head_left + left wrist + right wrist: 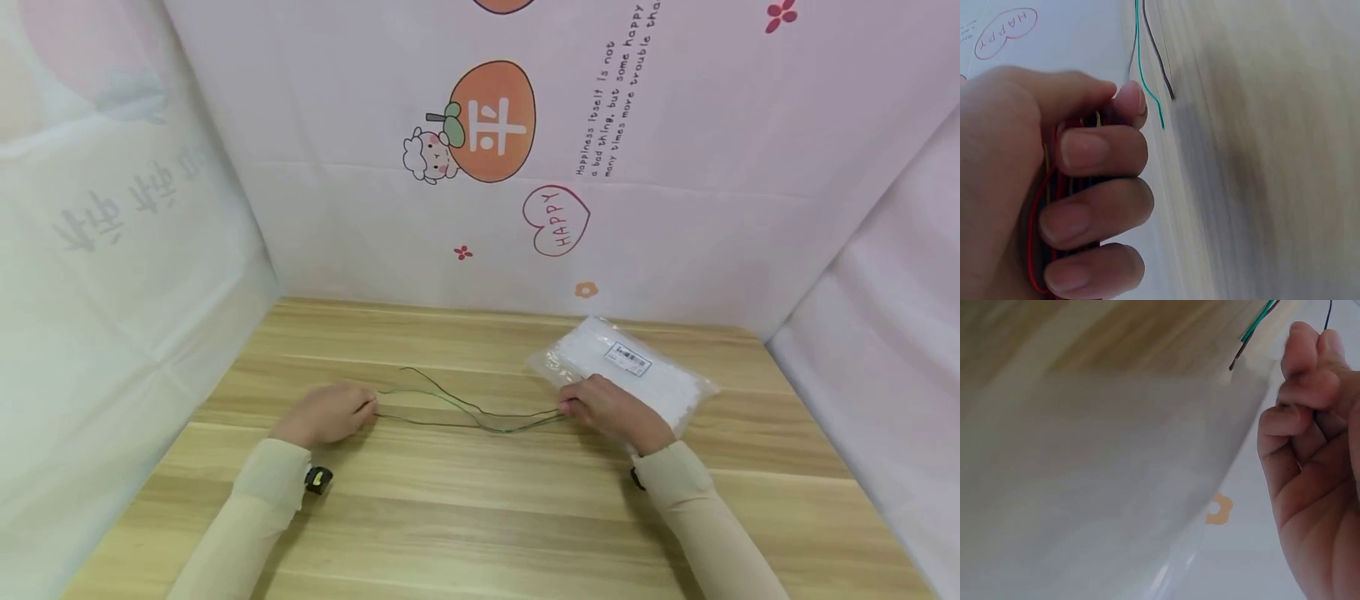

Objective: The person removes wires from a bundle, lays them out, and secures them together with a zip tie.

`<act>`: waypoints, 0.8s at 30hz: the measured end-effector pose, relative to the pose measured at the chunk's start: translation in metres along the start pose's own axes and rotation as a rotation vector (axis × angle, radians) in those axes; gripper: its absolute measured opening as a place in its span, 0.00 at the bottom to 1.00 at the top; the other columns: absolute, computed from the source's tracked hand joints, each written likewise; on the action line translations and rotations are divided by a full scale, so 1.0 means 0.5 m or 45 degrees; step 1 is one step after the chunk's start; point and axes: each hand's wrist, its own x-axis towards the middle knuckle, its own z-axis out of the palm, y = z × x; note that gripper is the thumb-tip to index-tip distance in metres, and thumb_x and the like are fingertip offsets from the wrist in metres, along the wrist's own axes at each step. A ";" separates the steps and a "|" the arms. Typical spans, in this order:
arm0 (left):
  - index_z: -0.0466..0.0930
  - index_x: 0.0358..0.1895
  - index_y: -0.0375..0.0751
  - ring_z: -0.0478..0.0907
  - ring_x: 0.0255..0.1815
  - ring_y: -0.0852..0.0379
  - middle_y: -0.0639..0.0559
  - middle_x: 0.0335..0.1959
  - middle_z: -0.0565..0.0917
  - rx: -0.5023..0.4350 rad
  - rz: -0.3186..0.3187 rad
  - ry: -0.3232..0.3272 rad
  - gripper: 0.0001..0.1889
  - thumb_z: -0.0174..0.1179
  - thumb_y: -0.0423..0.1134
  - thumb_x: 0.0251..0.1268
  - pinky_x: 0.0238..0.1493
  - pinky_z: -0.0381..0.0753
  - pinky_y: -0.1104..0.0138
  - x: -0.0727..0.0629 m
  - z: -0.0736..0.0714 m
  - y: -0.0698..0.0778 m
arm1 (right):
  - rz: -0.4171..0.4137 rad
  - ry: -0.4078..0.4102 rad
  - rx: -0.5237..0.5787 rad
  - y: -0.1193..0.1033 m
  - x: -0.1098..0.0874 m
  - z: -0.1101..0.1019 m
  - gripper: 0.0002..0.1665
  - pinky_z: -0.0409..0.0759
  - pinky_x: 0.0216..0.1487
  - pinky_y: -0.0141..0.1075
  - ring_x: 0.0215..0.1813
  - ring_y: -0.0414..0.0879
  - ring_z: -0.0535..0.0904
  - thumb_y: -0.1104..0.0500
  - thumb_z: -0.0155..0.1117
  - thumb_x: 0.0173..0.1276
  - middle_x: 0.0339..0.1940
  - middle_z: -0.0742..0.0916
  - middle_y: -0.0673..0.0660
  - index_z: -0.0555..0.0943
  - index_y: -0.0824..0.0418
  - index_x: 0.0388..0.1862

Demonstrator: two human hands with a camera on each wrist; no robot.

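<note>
My left hand (330,414) curls round a bundle of thin wires (1060,187), red and other colours, seen in the left wrist view. Its thumb and forefinger pinch one thin dark wire (1132,53). Beside the fingertips, a green wire (1141,62) and a dark wire with a free end (1163,69) pass without being held. On the right, my right hand (611,410) pinches the end of a thin dark wire (1329,314) between thumb and forefinger. Free ends of a green wire (1254,325) and a brown wire (1242,350) lie near it.
A clear plastic bag with white contents and a barcode label (628,358) lies on the wooden table (480,517), under and behind the right hand. White printed cloth (360,233) closes off the back and both sides.
</note>
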 end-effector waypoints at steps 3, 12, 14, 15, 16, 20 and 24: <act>0.73 0.26 0.50 0.62 0.22 0.64 0.60 0.20 0.66 -0.037 0.032 0.013 0.18 0.55 0.43 0.82 0.29 0.67 0.68 0.006 0.006 0.014 | 0.006 -0.020 0.030 -0.002 0.006 0.003 0.16 0.68 0.31 0.26 0.23 0.29 0.62 0.63 0.67 0.76 0.18 0.71 0.41 0.79 0.58 0.25; 0.66 0.26 0.52 0.60 0.21 0.66 0.61 0.19 0.63 -0.076 0.138 0.015 0.19 0.54 0.45 0.84 0.29 0.64 0.70 0.047 0.031 0.054 | 0.028 0.037 -0.016 -0.013 0.014 -0.014 0.03 0.80 0.38 0.30 0.33 0.29 0.78 0.58 0.75 0.70 0.32 0.90 0.44 0.90 0.53 0.35; 0.66 0.26 0.52 0.61 0.21 0.65 0.61 0.20 0.63 -0.077 0.156 0.014 0.19 0.53 0.44 0.84 0.28 0.64 0.70 0.056 0.034 0.063 | 0.047 0.045 -0.030 -0.018 0.015 -0.019 0.03 0.79 0.38 0.30 0.33 0.30 0.77 0.57 0.75 0.69 0.32 0.89 0.43 0.89 0.52 0.34; 0.66 0.26 0.52 0.61 0.21 0.66 0.61 0.20 0.64 -0.076 0.162 0.011 0.19 0.52 0.44 0.84 0.28 0.64 0.70 0.060 0.035 0.068 | 0.050 0.048 -0.035 -0.021 0.015 -0.022 0.03 0.79 0.38 0.30 0.32 0.30 0.77 0.57 0.75 0.70 0.32 0.89 0.43 0.89 0.52 0.34; 0.66 0.26 0.52 0.61 0.21 0.65 0.61 0.20 0.64 -0.082 0.169 0.008 0.19 0.52 0.44 0.84 0.28 0.64 0.70 0.064 0.036 0.074 | 0.049 0.050 -0.043 -0.025 0.016 -0.024 0.04 0.78 0.38 0.30 0.32 0.30 0.76 0.57 0.75 0.70 0.32 0.89 0.43 0.89 0.53 0.34; 0.67 0.26 0.52 0.62 0.21 0.65 0.61 0.19 0.64 -0.123 0.185 -0.021 0.19 0.52 0.43 0.84 0.28 0.65 0.70 0.079 0.039 0.098 | 0.024 0.053 -0.040 -0.049 0.025 -0.029 0.04 0.78 0.37 0.29 0.33 0.31 0.76 0.58 0.73 0.72 0.32 0.88 0.44 0.88 0.54 0.34; 0.66 0.24 0.52 0.61 0.20 0.66 0.62 0.18 0.64 -0.164 0.218 -0.029 0.20 0.52 0.42 0.84 0.28 0.63 0.71 0.092 0.043 0.122 | -0.052 0.056 -0.039 -0.079 0.043 -0.028 0.04 0.80 0.36 0.29 0.33 0.32 0.79 0.59 0.72 0.73 0.33 0.90 0.47 0.89 0.56 0.36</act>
